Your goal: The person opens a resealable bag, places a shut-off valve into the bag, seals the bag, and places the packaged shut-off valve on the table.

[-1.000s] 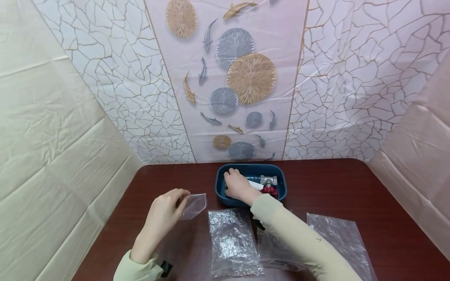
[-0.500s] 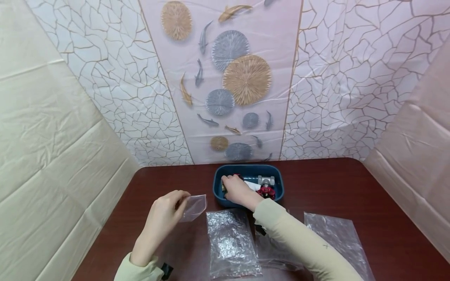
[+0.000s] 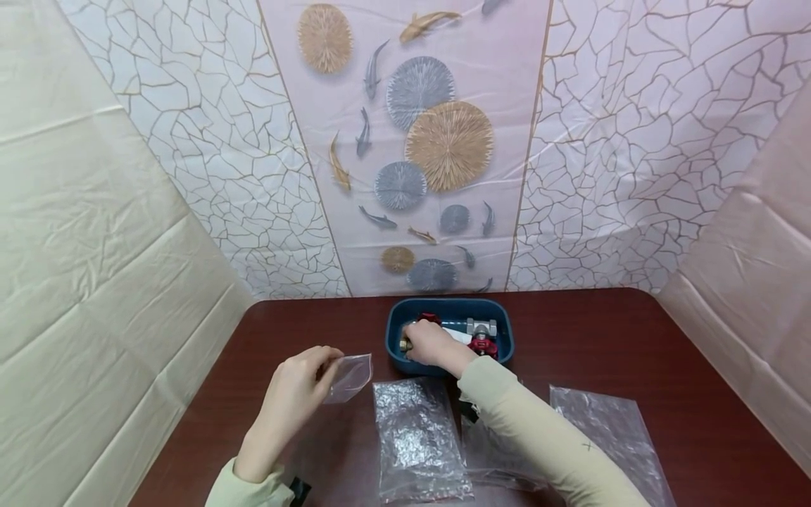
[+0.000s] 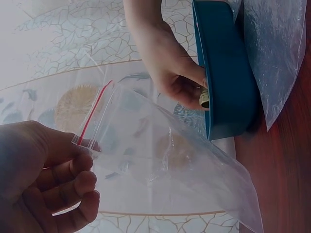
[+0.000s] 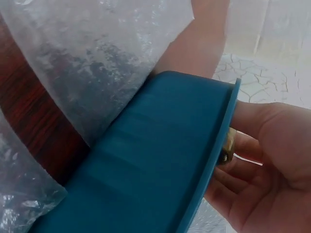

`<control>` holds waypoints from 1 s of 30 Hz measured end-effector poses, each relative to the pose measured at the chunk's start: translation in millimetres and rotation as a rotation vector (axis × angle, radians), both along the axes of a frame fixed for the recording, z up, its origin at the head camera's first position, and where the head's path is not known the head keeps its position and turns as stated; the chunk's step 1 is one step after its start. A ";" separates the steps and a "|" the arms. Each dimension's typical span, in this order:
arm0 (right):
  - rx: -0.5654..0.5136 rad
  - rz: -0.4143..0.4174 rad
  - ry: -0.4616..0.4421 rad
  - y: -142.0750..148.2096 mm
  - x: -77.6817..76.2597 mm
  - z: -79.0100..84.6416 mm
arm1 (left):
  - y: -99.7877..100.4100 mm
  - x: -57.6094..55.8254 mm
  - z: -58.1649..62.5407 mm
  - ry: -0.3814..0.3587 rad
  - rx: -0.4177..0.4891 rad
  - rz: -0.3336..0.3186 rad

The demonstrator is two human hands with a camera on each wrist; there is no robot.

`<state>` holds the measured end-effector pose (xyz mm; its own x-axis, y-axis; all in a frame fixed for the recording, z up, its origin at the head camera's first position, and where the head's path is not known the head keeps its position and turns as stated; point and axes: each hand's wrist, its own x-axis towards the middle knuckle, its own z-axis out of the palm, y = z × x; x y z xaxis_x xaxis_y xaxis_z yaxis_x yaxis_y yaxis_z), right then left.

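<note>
My left hand (image 3: 294,387) pinches the top edge of a clear zip bag (image 3: 350,379); a red strip runs along the bag's top in the left wrist view. The bag hangs down, and I see nothing inside it. Inside the blue plastic bin (image 3: 453,301), my right hand (image 3: 437,350) grips a brass fitting (image 3: 405,345) by the bin's left end. Its brass end also shows above the rim in the left wrist view (image 4: 204,98); fingers and the bin wall hide the rest. A red handle (image 3: 429,317) lies just behind the right hand.
In the bin's right part lies a silver valve (image 3: 483,328) with a red handle, beside a white piece (image 3: 459,336). Clear bags lie in front on the dark red table (image 3: 684,352): a shiny one (image 3: 418,436) in the middle and another (image 3: 608,422) at the right.
My right hand has drawn back slightly toward me inside the bin. The brass end and the red handle behind it have come into view. My left hand stays nearly still with the bag.
</note>
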<state>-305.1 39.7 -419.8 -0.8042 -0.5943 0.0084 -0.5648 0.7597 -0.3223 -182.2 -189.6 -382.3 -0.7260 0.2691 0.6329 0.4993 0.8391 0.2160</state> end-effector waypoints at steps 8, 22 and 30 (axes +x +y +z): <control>-0.052 0.022 -0.051 3.2 -3.7 0.2 | 2.2 -2.3 -2.3 0.013 -0.008 -0.016; -0.259 -0.062 -0.006 14.7 -7.5 30.7 | 1.4 -2.8 -3.6 -0.013 -0.004 -0.011; -0.368 -0.119 0.043 39.2 -3.1 63.9 | -1.5 -2.6 -0.6 -0.028 -0.013 -0.008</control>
<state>-308.2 78.8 -355.9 -0.8615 -0.4482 0.2387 -0.4988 0.6583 -0.5638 -184.9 -191.0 -382.9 -0.7411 0.2834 0.6086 0.5001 0.8379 0.2187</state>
